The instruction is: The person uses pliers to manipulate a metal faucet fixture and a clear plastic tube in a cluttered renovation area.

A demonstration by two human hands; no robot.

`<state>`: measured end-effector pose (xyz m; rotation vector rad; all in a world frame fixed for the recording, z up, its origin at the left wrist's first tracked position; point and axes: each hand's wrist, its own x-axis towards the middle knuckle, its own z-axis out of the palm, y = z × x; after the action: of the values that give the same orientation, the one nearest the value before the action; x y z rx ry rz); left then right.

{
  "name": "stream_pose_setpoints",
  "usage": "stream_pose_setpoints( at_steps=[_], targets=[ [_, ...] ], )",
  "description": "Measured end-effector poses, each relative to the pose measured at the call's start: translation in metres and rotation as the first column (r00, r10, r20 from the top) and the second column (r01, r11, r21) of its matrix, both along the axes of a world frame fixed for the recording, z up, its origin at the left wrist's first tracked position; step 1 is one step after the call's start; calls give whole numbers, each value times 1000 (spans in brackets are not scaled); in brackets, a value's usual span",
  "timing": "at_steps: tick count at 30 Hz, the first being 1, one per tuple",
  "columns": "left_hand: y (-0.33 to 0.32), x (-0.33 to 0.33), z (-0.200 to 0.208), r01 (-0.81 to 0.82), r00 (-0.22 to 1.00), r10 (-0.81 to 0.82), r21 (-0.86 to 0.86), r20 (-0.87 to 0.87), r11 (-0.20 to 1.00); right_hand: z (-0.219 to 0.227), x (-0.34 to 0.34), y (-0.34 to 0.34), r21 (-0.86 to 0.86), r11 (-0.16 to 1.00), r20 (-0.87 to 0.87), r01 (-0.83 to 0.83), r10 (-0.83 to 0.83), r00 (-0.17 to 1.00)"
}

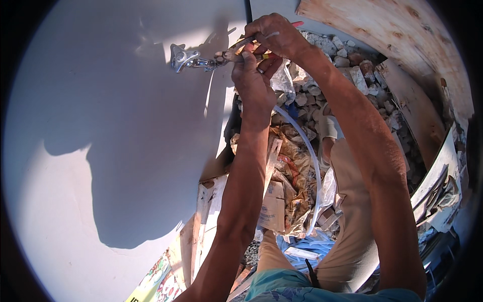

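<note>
Against the pale plastered wall (100,126), at the top of the view, a shiny chrome metal tap fitting (182,58) was seen projecting from the surface, and both hands were gathered just to its right. The left hand (251,75) was raised from below with its fingers closed around the handles of a pair of metal pliers (226,54) — the nose of the tool was pointed toward the fitting and appeared to meet its short chrome stem, though whether the jaws were clamped on it could not be told. The right hand (274,35) was held just above and behind the left, its fingers curled shut on the same handles, where red and yellow grip ends (266,55) were visible between the fingers. A thin dark rod or cable (248,10) was seen running up the wall above this hand.

Below the grip, a clear flexible plastic hose (312,156) was curved downward past the left forearm, across a heap of crumpled brown paper sacks (292,176). Farther right of the hands, grey broken rubble (347,65) was piled beside a weathered, stained wooden board (392,30). Well below the hands, the person's beige trousers (352,211) and a teal patterned shirt hem (282,284) were visible — a large shadow of the person was cast on the wall to the left.
</note>
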<state>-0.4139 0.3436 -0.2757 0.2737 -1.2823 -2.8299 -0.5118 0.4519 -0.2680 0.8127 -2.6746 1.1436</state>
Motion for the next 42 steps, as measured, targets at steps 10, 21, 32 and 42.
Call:
stream_pose_setpoints(
  at_steps=[10, 21, 32, 42],
  targets=[
    [2, -11, -1, -9, 998, 18, 142, -68, 990, 23, 4, 5, -91, 989, 131, -113, 124, 984],
    [2, -18, -8, -108, 994, 104, 176, 29, 978, 35, 16, 32, 485, 874, -226, -29, 157, 961],
    [0, -13, 2, -94, 995, 88, 119, 57, 988, 0, 5, 27, 441, 887, -498, 135, 117, 859],
    [-10, 26, 43, 373, 925, -243, -572, 292, 730, 3, -4, 26, 568, 818, -421, 92, 192, 887]
  ],
)
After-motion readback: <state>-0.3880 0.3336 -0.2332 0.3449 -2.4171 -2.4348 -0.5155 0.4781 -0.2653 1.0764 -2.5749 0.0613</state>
